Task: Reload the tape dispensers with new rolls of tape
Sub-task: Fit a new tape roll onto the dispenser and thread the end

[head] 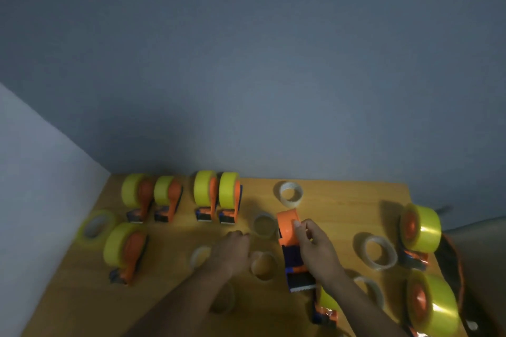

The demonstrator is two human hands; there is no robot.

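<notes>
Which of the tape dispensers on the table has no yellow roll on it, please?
The dispenser gripped by the right hand: its orange wheel is bare, while the others carry yellow rolls.

1. A wooden table [342, 200] with an orange-brown top fills the near part of the scene; its far edge meets the wall.
2. A plain grey-blue wall [260, 63] rises behind the table and takes up the whole far half of the view.
3. A paler, whitish side wall [35, 178] runs along the table's left edge and joins the grey-blue wall in the far left corner.
4. A dark object with an orange edge [451, 262] lies at the table's near right edge; too dim and blurred to identify.
</notes>
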